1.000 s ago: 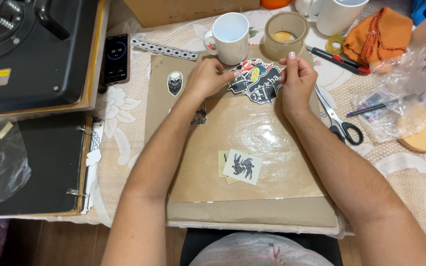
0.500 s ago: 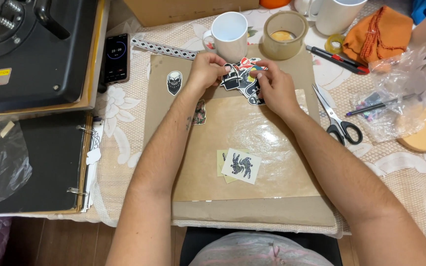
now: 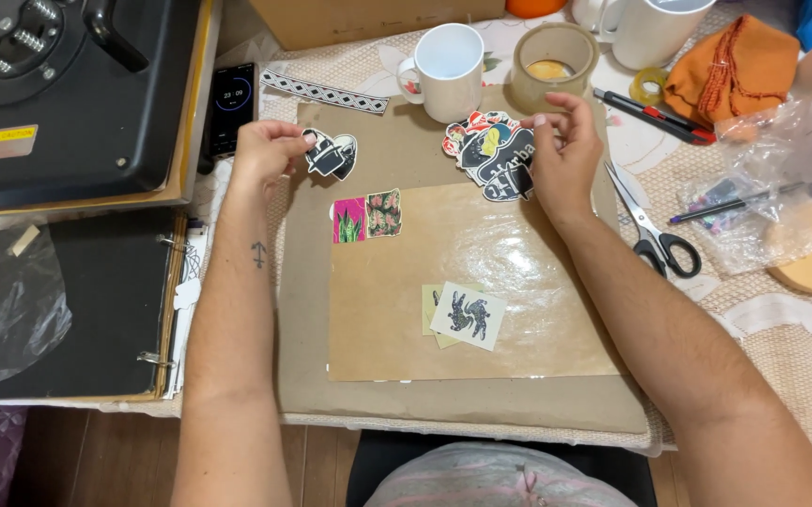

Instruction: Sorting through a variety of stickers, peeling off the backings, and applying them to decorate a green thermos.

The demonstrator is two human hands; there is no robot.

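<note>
As we look down from the head camera, the left hand [image 3: 270, 150] pinches a black-and-white sticker [image 3: 332, 155] at its edge, near the upper left corner of the brown cardboard sheet [image 3: 368, 408] that covers the counter [image 3: 781, 376]. The right hand [image 3: 565, 150] rests with curled fingers on a stack of stickers [image 3: 490, 155] just below the white mug [image 3: 448, 58]; we judge it loosely closed on the top of the pile, though which sticker it grips we cannot tell.

Progress, as we read it: a pink-and-floral sticker pair [image 3: 366, 216] lies on the upper left of the clear film sheet [image 3: 481, 282], and a pale sticker with dark figures [image 3: 467, 314] lies lower down near its middle. The stack remains thick, so we judge most of the sorting still ahead.

Beside the work lie scissors [image 3: 655, 225], a tape roll [image 3: 554, 61], an orange cloth [image 3: 734, 70], a phone [image 3: 232, 103] and a black ring binder [image 3: 77, 300].

Hidden or unclear: the lower stickers in the stack are covered by those above; the black machine [image 3: 68, 84] and a second mug [image 3: 645, 28] are cut off by the top edge; the contents of the crumpled plastic bag [image 3: 763, 188] are hard to make out.
</note>
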